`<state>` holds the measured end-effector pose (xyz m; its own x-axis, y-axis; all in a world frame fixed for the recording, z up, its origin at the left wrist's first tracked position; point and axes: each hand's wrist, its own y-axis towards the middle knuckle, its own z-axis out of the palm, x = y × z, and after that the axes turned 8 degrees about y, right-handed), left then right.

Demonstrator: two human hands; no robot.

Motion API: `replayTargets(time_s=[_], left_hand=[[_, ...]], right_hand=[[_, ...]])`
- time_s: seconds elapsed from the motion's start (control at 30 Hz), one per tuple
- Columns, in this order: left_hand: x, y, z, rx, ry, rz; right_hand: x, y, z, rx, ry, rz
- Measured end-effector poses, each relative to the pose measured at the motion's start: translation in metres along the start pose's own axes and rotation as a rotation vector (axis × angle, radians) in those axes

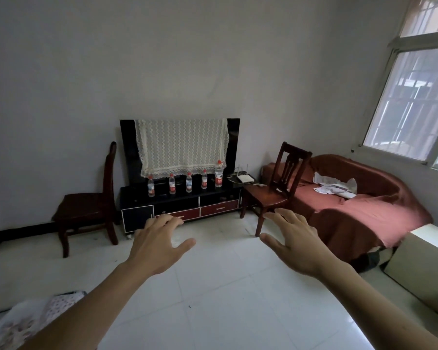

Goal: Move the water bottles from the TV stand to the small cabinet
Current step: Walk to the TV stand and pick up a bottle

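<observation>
Standing on stand (213, 194): five bottles (189, 182), upright in a row
Hands: left (157, 245) and right (295, 245) held out, fingers spread, nothing gripped

Home living room: TV stand (180, 198), covered sofa (352, 198), wooden chairs (86, 205).

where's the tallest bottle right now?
In the head view, the tallest bottle stands at the right end of the bottle row on the TV stand, in front of the TV, just left of the white router.
</observation>
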<state>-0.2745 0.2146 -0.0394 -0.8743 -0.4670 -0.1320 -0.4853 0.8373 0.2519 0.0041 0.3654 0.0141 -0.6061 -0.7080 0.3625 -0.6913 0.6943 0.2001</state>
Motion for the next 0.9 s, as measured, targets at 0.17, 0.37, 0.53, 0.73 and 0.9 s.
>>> replayTargets(time_s=[0.17, 0.37, 0.53, 0.73, 0.9], left_hand=[[-0.011, 0.066, 0.005, 0.007, 0.04, -0.046], [-0.004, 0.132, 0.012, -0.024, 0.057, -0.092], [0.025, 0.177, 0.038, -0.034, 0.047, -0.124], [0.087, 0.251, 0.073, -0.015, 0.027, -0.138], [0.152, 0.317, 0.086, 0.004, -0.005, -0.147]], right_hand=[[-0.041, 0.07, 0.01, 0.03, 0.062, -0.006], [-0.066, 0.157, 0.02, 0.05, 0.079, -0.053], [-0.064, 0.221, 0.047, 0.109, 0.078, -0.081], [-0.042, 0.316, 0.082, 0.112, 0.026, -0.106], [-0.005, 0.396, 0.105, 0.109, 0.012, -0.099]])
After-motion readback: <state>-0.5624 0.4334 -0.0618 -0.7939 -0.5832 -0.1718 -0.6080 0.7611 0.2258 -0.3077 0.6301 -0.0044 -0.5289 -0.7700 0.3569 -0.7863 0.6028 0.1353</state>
